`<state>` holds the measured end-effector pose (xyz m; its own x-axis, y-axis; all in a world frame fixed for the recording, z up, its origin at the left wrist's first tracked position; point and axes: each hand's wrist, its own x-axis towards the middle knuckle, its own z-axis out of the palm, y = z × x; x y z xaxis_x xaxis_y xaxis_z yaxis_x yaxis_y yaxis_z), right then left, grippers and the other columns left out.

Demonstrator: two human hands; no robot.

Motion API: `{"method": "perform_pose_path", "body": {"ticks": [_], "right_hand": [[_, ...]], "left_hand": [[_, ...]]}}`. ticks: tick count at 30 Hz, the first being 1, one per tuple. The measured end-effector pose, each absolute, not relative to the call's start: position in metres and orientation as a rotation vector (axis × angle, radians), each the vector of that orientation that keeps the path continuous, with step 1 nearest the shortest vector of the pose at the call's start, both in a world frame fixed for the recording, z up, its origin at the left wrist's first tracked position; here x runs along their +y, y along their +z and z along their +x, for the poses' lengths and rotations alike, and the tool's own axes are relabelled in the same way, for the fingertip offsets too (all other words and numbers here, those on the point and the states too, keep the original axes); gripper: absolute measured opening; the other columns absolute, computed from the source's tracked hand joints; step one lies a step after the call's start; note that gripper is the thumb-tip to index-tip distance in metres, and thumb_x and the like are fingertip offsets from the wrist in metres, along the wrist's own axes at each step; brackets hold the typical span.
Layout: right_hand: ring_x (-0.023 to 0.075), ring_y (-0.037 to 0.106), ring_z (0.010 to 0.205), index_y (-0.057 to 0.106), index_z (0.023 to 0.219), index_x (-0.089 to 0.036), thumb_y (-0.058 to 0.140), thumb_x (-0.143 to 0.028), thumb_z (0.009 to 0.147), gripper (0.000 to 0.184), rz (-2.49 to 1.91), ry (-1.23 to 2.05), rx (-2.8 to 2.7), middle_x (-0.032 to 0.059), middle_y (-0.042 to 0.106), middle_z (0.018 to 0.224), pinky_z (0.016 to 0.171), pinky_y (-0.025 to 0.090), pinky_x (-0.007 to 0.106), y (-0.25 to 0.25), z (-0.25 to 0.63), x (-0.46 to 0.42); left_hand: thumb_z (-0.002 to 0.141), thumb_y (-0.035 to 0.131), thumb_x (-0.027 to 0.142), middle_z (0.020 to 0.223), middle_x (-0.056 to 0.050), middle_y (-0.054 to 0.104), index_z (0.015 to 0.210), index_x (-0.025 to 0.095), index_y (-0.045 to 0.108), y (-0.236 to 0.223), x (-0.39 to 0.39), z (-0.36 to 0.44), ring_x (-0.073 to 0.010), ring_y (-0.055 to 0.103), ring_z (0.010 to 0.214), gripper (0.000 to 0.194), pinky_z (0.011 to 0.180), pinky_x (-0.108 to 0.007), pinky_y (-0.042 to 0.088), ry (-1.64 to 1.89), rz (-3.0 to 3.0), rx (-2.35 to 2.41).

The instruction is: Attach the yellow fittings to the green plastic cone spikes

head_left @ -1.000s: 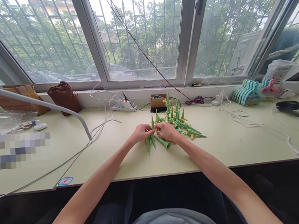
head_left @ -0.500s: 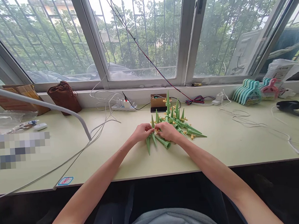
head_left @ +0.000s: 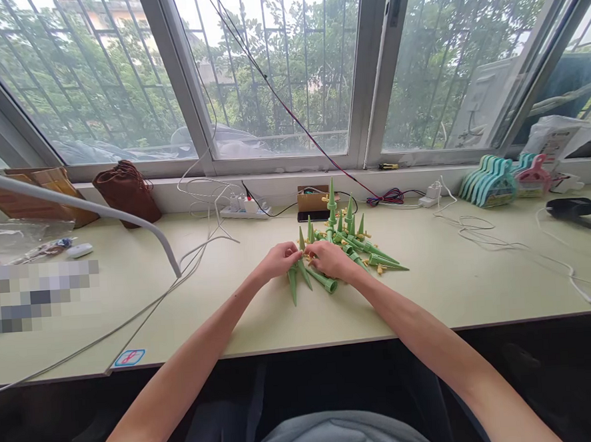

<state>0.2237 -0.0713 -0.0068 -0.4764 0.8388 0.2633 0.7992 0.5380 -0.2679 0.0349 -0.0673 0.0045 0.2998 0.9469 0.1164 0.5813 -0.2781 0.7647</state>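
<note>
My left hand [head_left: 282,259] is closed, thumb and fingers pinching a green plastic watering spike [head_left: 305,276] whose point slants down toward me. Close against it, my right hand [head_left: 329,259] pinches what looks like a small yellow valve at that spike's upper end; the fingers partly hide it. Another spike [head_left: 293,289] lies just below my left hand. A spike with an open socket end [head_left: 330,286] rests under my right hand. Behind and to the right is a pile of spikes [head_left: 372,248] with yellow valves, some standing upright [head_left: 332,209].
A small cardboard box [head_left: 313,198] and a dark phone-like slab stand behind the pile. White cables [head_left: 197,253] cross the table at left, others at right. Turquoise hangers [head_left: 488,182] sit at back right, a brown drawstring pouch [head_left: 128,194] at back left. The table edge is near me.
The held spike's point has swung slightly to the right and up. Both hands stay in almost the same place.
</note>
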Motion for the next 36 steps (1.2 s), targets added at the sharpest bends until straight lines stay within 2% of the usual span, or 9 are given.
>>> {"method": "perform_pose_path", "body": {"ticks": [7, 13, 23, 29, 36], "right_hand": [[0.0193, 0.060, 0.094, 0.065, 0.110, -0.021, 0.057, -0.015, 0.085, 0.027, -1.336, 0.147, -2.447, 0.0060, 0.066, 0.105, 0.069, 0.038, 0.025, -0.0051, 0.2233, -0.0727], [0.0202, 0.061, 0.096, 0.063, 0.114, -0.021, 0.057, -0.014, 0.087, 0.029, -1.351, 0.139, -2.475, 0.0076, 0.065, 0.107, 0.070, 0.038, 0.024, -0.0084, 0.2213, -0.0693], [0.0191, 0.060, 0.090, 0.063, 0.111, -0.020, 0.054, -0.016, 0.090, 0.023, -1.338, 0.111, -2.471, 0.0084, 0.065, 0.105, 0.066, 0.036, 0.024, -0.0122, 0.2202, -0.0667], [0.0176, 0.060, 0.088, 0.065, 0.109, -0.020, 0.061, -0.021, 0.088, 0.022, -1.303, 0.165, -2.481, 0.0070, 0.065, 0.104, 0.067, 0.036, 0.024, -0.0080, 0.2215, -0.0703], [0.0167, 0.059, 0.088, 0.066, 0.107, -0.019, 0.060, -0.013, 0.086, 0.023, -1.291, 0.231, -2.479, 0.0056, 0.066, 0.098, 0.070, 0.037, 0.024, -0.0094, 0.2211, -0.0680]], "left_hand": [[0.074, 0.059, 0.054, 0.064, 0.001, 0.053, 0.064, 0.018, 0.051, 0.0072, -0.0685, 0.0374, -0.0135, 0.047, 0.062, 0.038, 0.055, -0.025, 0.034, 0.851, 1.937, 1.375], [0.075, 0.058, 0.057, 0.063, 0.001, 0.052, 0.065, 0.019, 0.051, 0.0080, -0.0687, 0.0373, -0.0130, 0.046, 0.061, 0.040, 0.054, -0.025, 0.034, 0.946, 1.907, 1.370], [0.075, 0.060, 0.063, 0.069, -0.002, 0.060, 0.070, 0.018, 0.053, 0.0102, -0.0700, 0.0375, -0.0179, 0.058, 0.072, 0.046, 0.063, -0.029, 0.045, 1.006, 1.834, 1.294], [0.074, 0.061, 0.065, 0.067, -0.001, 0.057, 0.069, 0.018, 0.053, 0.0099, -0.0703, 0.0379, -0.0166, 0.057, 0.068, 0.049, 0.062, -0.029, 0.045, 1.029, 1.818, 1.296], [0.074, 0.060, 0.067, 0.064, 0.000, 0.053, 0.066, 0.018, 0.052, 0.0115, -0.0729, 0.0386, -0.0149, 0.054, 0.065, 0.050, 0.060, -0.027, 0.045, 1.056, 1.824, 1.281]]}}
